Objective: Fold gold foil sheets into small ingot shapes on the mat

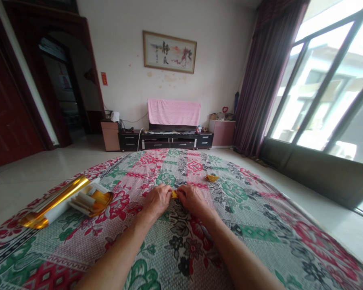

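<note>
Close together over the middle of the table, my left hand (pixel 159 198) and my right hand (pixel 193 196) both pinch a small piece of gold foil paper (pixel 174 194). Only a narrow strip of it shows between the fingers; the rest is covered by them. Beyond my right hand, a little to the right, a folded gold paper ingot (pixel 212 178) sits on the patterned cloth. To the left of my left hand lie a long roll of gold foil (pixel 63 196) and a pile of gold and white sheets (pixel 92 200), partly curled.
A flowered red, green and grey cloth (pixel 254 249) covers the round table. Past its far edge stands a low black cabinet (pixel 181 143) with a pink cloth (pixel 174 111) draped above it. A large window (pixel 329 88) and purple curtain (pixel 251 92) are on the right.
</note>
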The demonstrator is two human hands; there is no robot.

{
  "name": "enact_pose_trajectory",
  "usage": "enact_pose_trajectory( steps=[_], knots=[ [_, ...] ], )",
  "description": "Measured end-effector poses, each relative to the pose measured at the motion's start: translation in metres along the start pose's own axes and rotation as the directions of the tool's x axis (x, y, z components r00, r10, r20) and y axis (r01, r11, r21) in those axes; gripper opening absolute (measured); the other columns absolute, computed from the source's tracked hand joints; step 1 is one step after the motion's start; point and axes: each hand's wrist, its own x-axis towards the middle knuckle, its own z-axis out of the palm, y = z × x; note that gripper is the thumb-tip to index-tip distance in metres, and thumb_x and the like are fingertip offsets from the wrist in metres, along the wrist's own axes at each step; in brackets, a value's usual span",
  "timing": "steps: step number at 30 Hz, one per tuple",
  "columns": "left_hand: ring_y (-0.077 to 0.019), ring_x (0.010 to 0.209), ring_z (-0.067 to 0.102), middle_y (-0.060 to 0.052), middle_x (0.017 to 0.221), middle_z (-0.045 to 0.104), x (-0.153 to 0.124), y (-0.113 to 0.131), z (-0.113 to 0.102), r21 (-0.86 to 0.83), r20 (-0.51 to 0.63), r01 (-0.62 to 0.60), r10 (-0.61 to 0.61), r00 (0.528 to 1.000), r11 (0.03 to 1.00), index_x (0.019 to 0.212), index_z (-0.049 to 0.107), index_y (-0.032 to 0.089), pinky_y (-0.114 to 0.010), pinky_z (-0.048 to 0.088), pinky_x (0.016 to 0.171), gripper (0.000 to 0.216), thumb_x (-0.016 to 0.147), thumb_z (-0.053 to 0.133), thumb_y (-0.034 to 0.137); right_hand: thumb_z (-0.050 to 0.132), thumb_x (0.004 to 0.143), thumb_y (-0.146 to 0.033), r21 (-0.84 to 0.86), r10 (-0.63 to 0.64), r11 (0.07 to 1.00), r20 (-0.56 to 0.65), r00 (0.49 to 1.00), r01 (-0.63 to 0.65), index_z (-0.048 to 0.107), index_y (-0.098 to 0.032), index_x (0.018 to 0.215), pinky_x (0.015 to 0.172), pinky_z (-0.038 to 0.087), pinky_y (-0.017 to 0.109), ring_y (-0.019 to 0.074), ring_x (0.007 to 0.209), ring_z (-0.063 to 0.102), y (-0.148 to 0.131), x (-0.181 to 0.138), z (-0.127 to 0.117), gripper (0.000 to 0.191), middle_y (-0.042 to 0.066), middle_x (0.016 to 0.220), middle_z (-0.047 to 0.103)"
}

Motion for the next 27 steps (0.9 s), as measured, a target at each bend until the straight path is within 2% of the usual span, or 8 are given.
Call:
enact_pose_trajectory(
  steps=[4,16,21,27],
  knots=[
    [-0.0146,0.080,0.056,-0.002,0.084,0.061,0.0004,-0.0004,0.0001,0.010,0.005,0.010,-0.010,1.000,1.000,0.087,0.059,0.022,-0.024,0.038,0.071,0.020,0.086,0.040,0.028,0.044,0.083,-0.026,0.039,0.053,0.998,-0.022,0.998,-0.052,0.062,-0.019,0.087,0.059,0.030,0.021,0.0121,0.068,0.056,0.0014,0.0001,0.0021,0.020,0.004,0.078,0.066],
    [-0.0146,0.080,0.055,-0.002,0.085,0.058,-0.0018,0.0059,-0.0036,0.022,0.042,0.030,-0.031,0.999,0.999,0.091,0.057,0.025,-0.024,0.037,0.069,0.020,0.086,0.038,0.028,0.047,0.082,-0.028,0.009,0.099,0.995,-0.016,0.995,-0.099,0.059,-0.019,0.087,0.057,0.030,0.021,0.0123,0.067,0.056,-0.0014,-0.0007,0.0018,0.016,0.003,0.077,0.064],
    [-0.0148,0.079,0.054,-0.003,0.083,0.057,-0.0013,0.0080,-0.0066,0.031,0.074,0.039,-0.041,0.996,0.999,0.091,0.060,0.024,-0.024,0.037,0.067,0.025,0.088,0.035,0.029,0.043,0.085,-0.026,-0.013,0.061,0.998,-0.029,0.998,-0.062,0.057,-0.019,0.091,0.063,0.031,0.021,0.0119,0.074,0.055,-0.0030,-0.0034,0.0006,0.017,0.003,0.085,0.062],
    [-0.0149,0.083,0.054,-0.003,0.085,0.057,-0.0015,0.0068,-0.0049,0.026,0.066,0.037,-0.038,0.997,0.999,0.092,0.060,0.024,-0.024,0.037,0.071,0.025,0.087,0.037,0.028,0.034,0.089,-0.028,-0.040,0.007,0.999,0.015,1.000,-0.007,0.060,-0.021,0.088,0.061,0.031,0.020,0.0113,0.071,0.053,-0.0025,-0.0025,-0.0005,0.027,0.004,0.084,0.060]
  ],
)
